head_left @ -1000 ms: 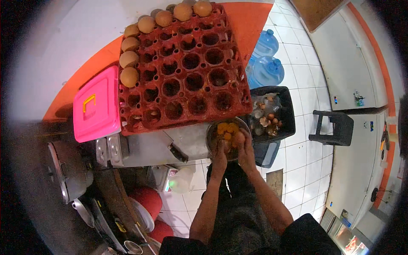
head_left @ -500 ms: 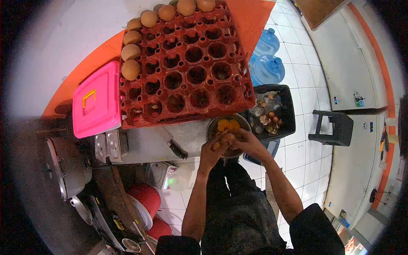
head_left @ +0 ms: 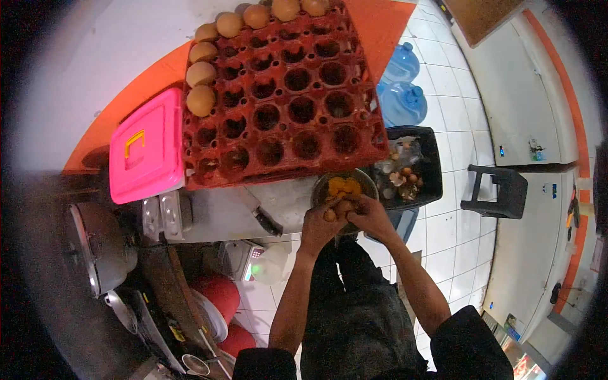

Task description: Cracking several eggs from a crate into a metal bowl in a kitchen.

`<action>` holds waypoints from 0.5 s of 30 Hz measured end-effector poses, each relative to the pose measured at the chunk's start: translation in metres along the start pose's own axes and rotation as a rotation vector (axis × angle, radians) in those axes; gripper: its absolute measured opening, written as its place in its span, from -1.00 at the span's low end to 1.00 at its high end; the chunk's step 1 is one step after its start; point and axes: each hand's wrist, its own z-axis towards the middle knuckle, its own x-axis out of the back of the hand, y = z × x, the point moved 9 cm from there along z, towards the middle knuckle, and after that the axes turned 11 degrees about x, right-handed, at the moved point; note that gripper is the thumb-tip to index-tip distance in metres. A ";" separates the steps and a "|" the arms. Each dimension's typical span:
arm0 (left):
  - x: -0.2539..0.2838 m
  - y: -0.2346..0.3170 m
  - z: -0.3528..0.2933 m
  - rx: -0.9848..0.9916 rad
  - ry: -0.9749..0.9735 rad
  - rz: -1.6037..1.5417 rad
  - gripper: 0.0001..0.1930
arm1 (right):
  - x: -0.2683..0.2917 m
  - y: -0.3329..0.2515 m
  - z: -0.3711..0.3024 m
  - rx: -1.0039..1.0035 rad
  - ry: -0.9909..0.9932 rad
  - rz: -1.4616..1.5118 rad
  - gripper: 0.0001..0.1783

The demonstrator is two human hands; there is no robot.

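Observation:
Both my hands are together over a round metal bowl [head_left: 318, 185] with several orange-yellow yolks [head_left: 344, 185] in it. My left hand [head_left: 318, 227] and my right hand [head_left: 372, 220] close their fingers round a brown egg [head_left: 344, 207] just above the bowl's near side. A second rounded brown piece [head_left: 330, 215] shows against my left fingers; whether it is another egg or part of a shell I cannot tell. Beyond the bowl, a red egg tray [head_left: 285, 166] carries several whole brown eggs [head_left: 201, 101] along its far and left edges.
A black bin [head_left: 437, 171] with broken eggshells stands right of the bowl. On the counter [head_left: 212, 218] to the left lie a black-handled knife [head_left: 269, 223], metal containers [head_left: 172, 215] and a pink lidded box [head_left: 158, 158]. Blue water bottles [head_left: 403, 104] and a dark stool [head_left: 506, 192] stand on the floor.
My hands have shifted slightly, staying together over the bowl with the egg between them. The whole view has moved a little, so the tray appears slightly further right.

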 end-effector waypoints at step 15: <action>-0.012 -0.013 0.008 -0.118 -0.201 0.170 -0.49 | 0.013 -0.021 0.000 0.269 -0.089 -0.516 -0.51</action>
